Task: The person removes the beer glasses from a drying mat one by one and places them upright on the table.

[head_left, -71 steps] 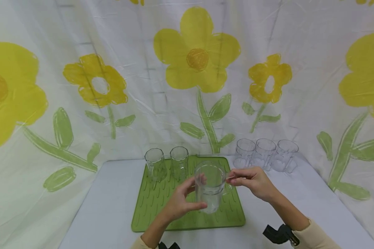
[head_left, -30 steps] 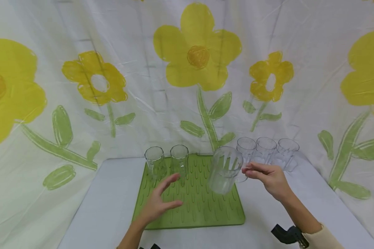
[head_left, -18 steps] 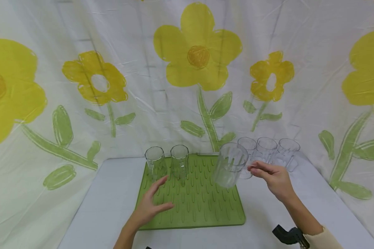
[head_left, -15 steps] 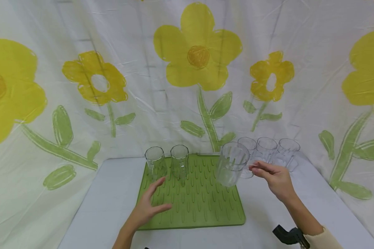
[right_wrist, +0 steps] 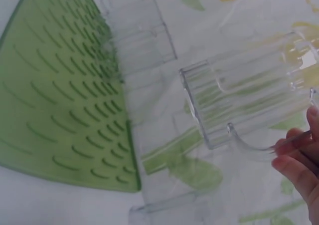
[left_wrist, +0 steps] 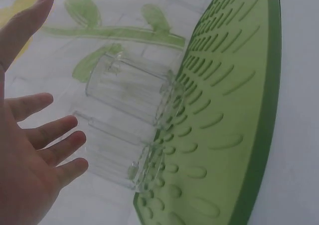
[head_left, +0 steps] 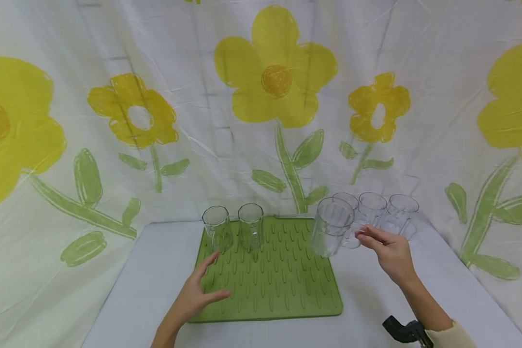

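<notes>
My right hand (head_left: pixel 391 253) pinches the handle of a clear glass mug (head_left: pixel 330 232) and holds it in the air over the right back part of a green ribbed drying mat (head_left: pixel 278 290). In the right wrist view, thumb and fingers close on the handle of this mug (right_wrist: pixel 244 95). My left hand (head_left: pixel 191 295) is held over the mat's left side, thumb and fingers spread, touching nothing. Two more glass mugs, one at the back left corner (head_left: pixel 218 232) and one beside it (head_left: pixel 250 227), stand on the mat.
Three glass mugs stand in a row on the white table at the back right: a left one (head_left: pixel 351 200), a middle one (head_left: pixel 371 208) and a right one (head_left: pixel 401 212). The held mug partly overlaps the left one. Behind hangs a flower-printed curtain (head_left: pixel 191 169).
My left hand has let go of the mug and drawn back to the left. The right hand has carried the mug to the right and away from me, towards the three mugs.
</notes>
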